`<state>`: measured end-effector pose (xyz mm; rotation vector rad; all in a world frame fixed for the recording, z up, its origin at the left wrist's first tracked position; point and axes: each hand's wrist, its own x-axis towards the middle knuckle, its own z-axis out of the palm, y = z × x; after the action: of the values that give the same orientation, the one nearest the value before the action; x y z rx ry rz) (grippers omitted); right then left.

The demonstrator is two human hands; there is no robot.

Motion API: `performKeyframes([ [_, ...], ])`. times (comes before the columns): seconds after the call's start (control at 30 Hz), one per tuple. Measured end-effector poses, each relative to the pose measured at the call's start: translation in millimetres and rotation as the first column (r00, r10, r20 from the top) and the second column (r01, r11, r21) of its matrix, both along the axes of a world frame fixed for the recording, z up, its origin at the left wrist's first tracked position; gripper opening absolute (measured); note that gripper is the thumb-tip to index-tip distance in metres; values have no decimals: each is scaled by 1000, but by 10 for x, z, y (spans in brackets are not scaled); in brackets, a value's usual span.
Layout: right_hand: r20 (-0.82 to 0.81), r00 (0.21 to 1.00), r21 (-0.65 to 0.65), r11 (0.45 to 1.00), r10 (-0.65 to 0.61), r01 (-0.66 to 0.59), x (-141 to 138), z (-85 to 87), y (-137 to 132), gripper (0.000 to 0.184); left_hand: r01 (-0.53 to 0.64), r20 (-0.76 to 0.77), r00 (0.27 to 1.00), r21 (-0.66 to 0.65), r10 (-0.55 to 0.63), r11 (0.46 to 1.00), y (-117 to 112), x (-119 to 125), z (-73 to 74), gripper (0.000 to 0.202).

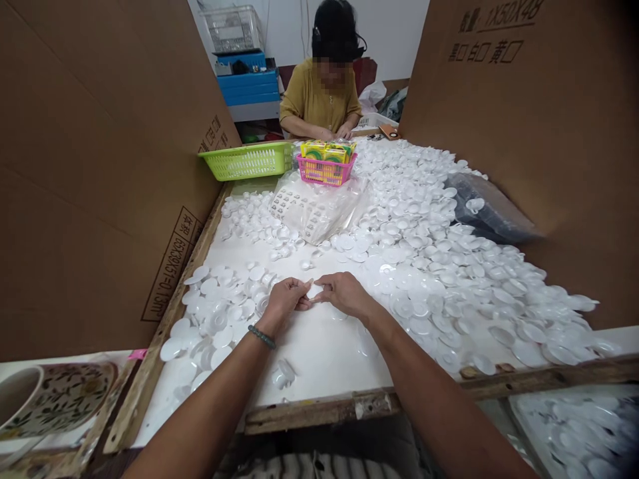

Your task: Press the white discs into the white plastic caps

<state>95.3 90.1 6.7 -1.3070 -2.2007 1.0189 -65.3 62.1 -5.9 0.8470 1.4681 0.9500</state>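
My left hand (287, 299) and my right hand (344, 294) meet over the white table top (319, 352), fingers pinched together on a small white plastic suction cup (313, 291) held between them. A beaded bracelet (261, 336) circles my left wrist. A heap of white suction cups (219, 313) lies just left of my left hand. A much larger pile of the same cups (449, 266) spreads to the right and back of my right hand. One loose cup (283, 374) rests near the front edge.
Tall cardboard sheets (100, 166) wall both sides. A clear plastic bag (314, 209), a pink basket (325, 169) with yellow packets and a green basket (249, 159) stand at the back. A person in a mustard top (322, 100) works opposite. A patterned mug (44, 399) stands front left.
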Motion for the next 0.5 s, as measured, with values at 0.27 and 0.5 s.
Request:
performKeyframes([
  [0.27,28,999,-39,999,-24,25,-25,-6,21,19,79,-26,996,-77,-81,994,19,-13,34,32],
  [0.5,71,996,60,997,-56,52,-59,-20,-45,21,74,-85,994,-6,-74,997,0,-14,-5,33],
])
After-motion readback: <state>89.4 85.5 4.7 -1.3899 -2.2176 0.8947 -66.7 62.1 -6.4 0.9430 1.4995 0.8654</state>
